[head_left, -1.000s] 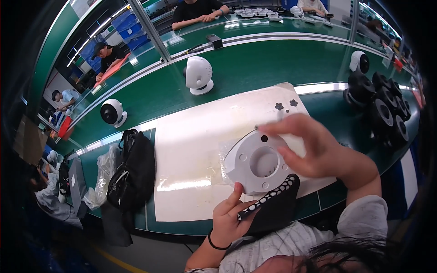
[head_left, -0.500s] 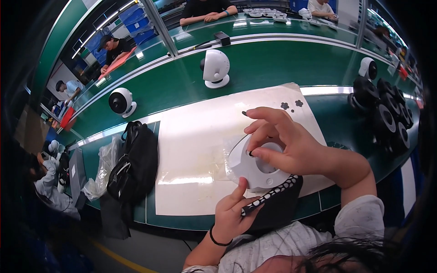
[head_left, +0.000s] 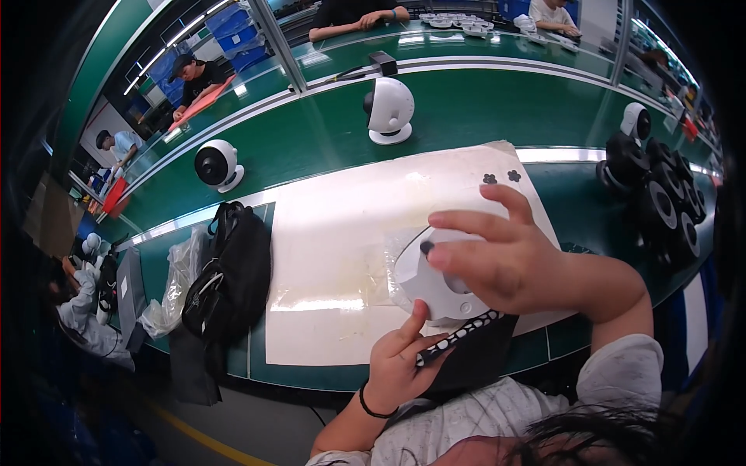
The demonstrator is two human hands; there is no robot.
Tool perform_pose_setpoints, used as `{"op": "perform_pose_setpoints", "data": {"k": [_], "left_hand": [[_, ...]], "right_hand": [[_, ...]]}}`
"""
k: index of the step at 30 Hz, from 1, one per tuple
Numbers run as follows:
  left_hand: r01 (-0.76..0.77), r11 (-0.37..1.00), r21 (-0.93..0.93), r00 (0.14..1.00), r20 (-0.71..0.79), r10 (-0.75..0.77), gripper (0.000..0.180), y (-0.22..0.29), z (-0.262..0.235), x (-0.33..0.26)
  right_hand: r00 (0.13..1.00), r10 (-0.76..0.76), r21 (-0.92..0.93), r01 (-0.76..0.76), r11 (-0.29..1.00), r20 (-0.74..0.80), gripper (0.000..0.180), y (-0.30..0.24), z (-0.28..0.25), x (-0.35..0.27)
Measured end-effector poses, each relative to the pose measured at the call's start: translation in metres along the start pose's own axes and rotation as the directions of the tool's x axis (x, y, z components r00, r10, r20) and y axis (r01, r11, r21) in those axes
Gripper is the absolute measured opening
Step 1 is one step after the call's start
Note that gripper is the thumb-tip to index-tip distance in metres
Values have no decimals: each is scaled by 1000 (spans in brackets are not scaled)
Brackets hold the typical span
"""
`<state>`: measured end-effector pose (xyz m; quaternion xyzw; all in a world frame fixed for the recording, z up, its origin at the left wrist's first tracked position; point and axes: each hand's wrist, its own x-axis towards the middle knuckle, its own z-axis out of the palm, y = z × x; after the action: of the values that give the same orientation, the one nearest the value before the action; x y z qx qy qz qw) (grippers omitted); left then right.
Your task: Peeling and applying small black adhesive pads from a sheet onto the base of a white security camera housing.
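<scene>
In my left hand (head_left: 400,353) is a black strip with white oval spots (head_left: 458,339). The left thumb touches the near edge of a white rounded plastic housing (head_left: 423,279), which has a round opening partly covered by my right hand. Over the housing is my right hand (head_left: 509,260), with a small black piece (head_left: 427,247) at the tip of the thumb, near the index finger. Its other fingers are spread. Small black flower-shaped pieces (head_left: 514,176) lie at the far right corner of the pale mat (head_left: 326,256).
White ball-shaped cameras on round bases, one left (head_left: 220,165) and one centre (head_left: 390,111), stand beyond the mat. Several black round parts (head_left: 660,194) are piled at right. A black bag (head_left: 229,272) and a clear plastic bag (head_left: 177,279) lie left. Other people sit across the bench.
My right hand has shifted slightly, its fingers spreading wider and the thumb rising a little over the housing. The left hand keeps its hold. The view has shifted slightly.
</scene>
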<state>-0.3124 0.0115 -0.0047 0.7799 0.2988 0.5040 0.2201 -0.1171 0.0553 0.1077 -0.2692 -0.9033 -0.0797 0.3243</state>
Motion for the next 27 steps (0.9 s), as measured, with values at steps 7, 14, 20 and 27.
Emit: {"op": "perform_pose_setpoints", "data": {"k": [7, 14, 20, 27], "left_hand": [[-6, 1000, -10, 1000, 13, 6, 24, 2, 1, 3], [69, 997, -33, 997, 46, -68, 24, 5, -2, 2], [2, 999, -38, 1000, 21, -1, 18, 5, -1, 5], [20, 998, -62, 1000, 8, -20, 23, 1, 1, 6]], "right_hand": [[987, 89, -109, -75, 991, 131, 49, -14, -18, 0], [934, 339, 174, -354, 919, 114, 21, -9, -23, -24], [908, 397, 462, -411, 786, 132, 5, -18, 0, -37], [916, 376, 348, -401, 847, 141, 6, -16, 4, -44]]}}
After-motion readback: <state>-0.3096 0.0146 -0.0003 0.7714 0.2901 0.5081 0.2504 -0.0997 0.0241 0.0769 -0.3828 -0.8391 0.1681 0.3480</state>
